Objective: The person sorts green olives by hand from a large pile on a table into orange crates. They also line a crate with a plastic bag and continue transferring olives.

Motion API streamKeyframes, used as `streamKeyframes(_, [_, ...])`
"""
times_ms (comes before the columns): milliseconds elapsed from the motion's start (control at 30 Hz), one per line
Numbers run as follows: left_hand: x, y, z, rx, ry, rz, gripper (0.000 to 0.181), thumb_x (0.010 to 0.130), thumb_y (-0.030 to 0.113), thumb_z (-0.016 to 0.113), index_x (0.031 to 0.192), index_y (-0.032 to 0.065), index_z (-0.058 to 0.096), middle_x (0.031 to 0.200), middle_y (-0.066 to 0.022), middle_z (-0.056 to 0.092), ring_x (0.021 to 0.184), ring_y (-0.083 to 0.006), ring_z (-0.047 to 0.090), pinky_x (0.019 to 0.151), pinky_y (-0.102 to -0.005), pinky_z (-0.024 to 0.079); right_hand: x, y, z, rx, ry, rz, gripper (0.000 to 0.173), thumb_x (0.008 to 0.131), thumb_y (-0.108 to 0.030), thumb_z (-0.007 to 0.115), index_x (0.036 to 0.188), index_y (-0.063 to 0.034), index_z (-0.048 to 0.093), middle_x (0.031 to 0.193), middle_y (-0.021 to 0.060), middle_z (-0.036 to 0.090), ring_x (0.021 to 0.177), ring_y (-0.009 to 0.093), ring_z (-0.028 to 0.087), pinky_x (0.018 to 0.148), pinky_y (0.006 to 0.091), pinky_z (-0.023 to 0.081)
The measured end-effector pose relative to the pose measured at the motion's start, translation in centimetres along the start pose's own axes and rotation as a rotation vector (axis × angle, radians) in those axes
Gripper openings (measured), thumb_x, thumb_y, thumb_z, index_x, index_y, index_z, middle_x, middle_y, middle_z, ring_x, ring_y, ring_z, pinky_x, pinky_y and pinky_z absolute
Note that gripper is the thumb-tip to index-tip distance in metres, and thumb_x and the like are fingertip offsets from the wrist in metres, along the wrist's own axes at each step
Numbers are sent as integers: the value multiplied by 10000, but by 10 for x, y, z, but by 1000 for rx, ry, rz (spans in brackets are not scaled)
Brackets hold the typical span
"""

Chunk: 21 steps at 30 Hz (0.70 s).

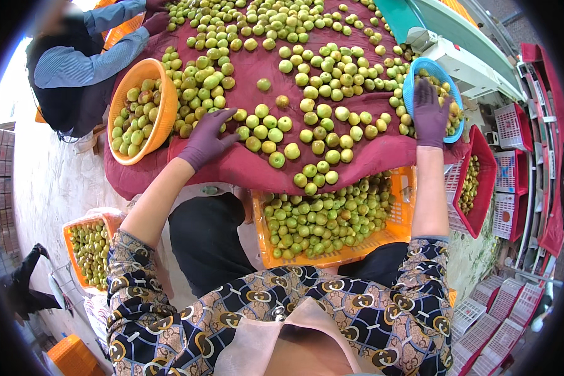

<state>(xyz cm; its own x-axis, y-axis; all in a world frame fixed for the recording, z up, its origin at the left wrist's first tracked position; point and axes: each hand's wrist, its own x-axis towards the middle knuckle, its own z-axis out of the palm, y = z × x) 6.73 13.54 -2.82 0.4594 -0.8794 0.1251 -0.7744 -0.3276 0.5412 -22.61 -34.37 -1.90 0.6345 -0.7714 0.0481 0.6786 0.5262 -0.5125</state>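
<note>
Small green and brownish round fruits (261, 132) lie spread over a table covered with dark red cloth (244, 164). My left hand (210, 139), in a purple glove, rests at the near left part of the cloth, its fingers apart beside the fruits. At the right, my right hand (431, 115), also gloved in purple, is over a blue plastic basket (455, 89) that holds smaller or browner fruits; whether it grips one is hidden. An orange plastic basket (168, 101) with fruits stands tilted left of my left hand.
An orange crate (406, 202) full of fruits sits below the table's near edge, between my legs. A red crate (486, 188) with fruits stands at the right, another orange crate (68, 235) at the lower left. A co-worker (70, 70) works at the upper left. Green-white machinery (474, 66) borders the upper right.
</note>
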Motion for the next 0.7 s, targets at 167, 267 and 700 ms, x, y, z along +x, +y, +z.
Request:
streamKeyframes(167, [-2, 21, 3, 177, -16, -62, 729, 746, 389, 797, 1373, 101, 561, 1281, -139, 614, 1069, -336, 619, 935, -422, 500, -11, 142, 66, -1298, -433, 143, 394, 1008, -220, 579, 1380, -91, 583, 1391, 63, 598, 1255, 175, 566, 1073, 334, 453])
streamKeyframes(267, [4, 18, 4, 124, -19, -52, 736, 753, 380, 786, 1390, 99, 546, 1351, -168, 581, 1136, -344, 606, 989, -424, 485, -1, 204, 81, -1919, -895, -126, 428, 919, -235, 626, 1345, -223, 588, 1353, 112, 593, 1232, 324, 579, 1042, 420, 474])
streamKeyframes(700, [-3, 0, 23, 53, 115, -14, 583, 776, 286, 786, 1304, 109, 613, 1380, -164, 573, 1195, -353, 596, 1018, -414, 486, -27, 212, 104, -2245, -1118, 196, 394, 900, -228, 666, 1290, -280, 638, 1211, 77, 671, 1081, 280, 663, 906, 414, 537])
